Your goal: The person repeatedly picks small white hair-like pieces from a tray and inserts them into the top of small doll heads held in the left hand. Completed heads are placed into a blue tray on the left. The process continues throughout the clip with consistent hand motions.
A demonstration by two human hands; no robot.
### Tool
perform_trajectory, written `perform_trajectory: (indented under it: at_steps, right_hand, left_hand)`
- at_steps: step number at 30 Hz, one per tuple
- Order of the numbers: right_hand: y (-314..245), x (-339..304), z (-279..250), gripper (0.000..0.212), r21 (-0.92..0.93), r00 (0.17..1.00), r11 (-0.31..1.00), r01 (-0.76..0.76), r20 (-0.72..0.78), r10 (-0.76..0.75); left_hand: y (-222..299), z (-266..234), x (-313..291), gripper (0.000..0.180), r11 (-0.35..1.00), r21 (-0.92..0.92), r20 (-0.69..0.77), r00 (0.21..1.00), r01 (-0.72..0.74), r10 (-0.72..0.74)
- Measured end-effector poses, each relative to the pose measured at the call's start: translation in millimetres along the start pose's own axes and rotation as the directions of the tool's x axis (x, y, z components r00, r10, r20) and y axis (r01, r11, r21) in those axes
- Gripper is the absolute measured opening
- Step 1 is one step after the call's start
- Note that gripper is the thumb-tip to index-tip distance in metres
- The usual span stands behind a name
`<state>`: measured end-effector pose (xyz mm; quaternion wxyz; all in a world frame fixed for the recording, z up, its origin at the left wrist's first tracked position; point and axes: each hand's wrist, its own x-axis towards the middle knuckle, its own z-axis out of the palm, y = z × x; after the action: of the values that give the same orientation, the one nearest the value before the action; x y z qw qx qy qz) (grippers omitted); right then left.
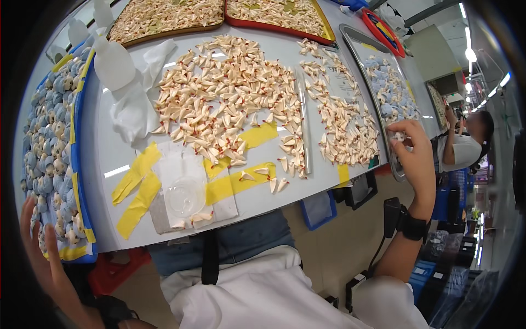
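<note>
My right hand (415, 159) is at the metal tray (350, 41) on the right, its thumb and fingers pinching a small white figure piece (398, 136). Blue-and-white figure pieces (383, 82) lie in that tray. At the far left my left hand (49, 257) has its fingers apart, by the near end of a blue tray (82, 137) full of small blue-and-cream round figure pieces (52, 148). Whether its fingertips touch the pieces I cannot tell. Between my hands spreads a pile of cream pointed pieces with red tips (230, 93).
A clear round dish (186, 196) stands on a taped white board near the front edge. White bottles (112, 63) and crumpled tissue (134, 112) sit at the left. Two trays of cream pieces (170, 16) fill the back. Another person (463, 142) works at the far right.
</note>
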<state>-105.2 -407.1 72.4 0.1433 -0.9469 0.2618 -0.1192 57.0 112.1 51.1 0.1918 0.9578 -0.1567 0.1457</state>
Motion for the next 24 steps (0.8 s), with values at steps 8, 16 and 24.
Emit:
perform_trajectory:
  at_steps: [8,16,24]
  right_hand:
    - [-11.6,3.0,8.9,0.023,-0.16,0.983,0.979,0.123,-0.112,-0.142]
    - [-66.3,23.9,39.5,0.02,0.167,0.929,0.917,0.361,0.021,-0.37]
    - [-73.3,27.2,50.9,0.009,0.09,0.962,0.959,0.269,0.019,-0.272]
  left_hand:
    - [-0.6,-6.9,-9.0,0.039,0.968,0.102,0.285,0.926,0.228,-0.248]
    - [-35.4,-6.3,-3.0,0.03,0.929,0.017,0.281,0.89,0.371,-0.36]
    - [-1.6,8.0,2.5,0.03,0.982,-0.038,0.222,0.959,0.186,-0.173]
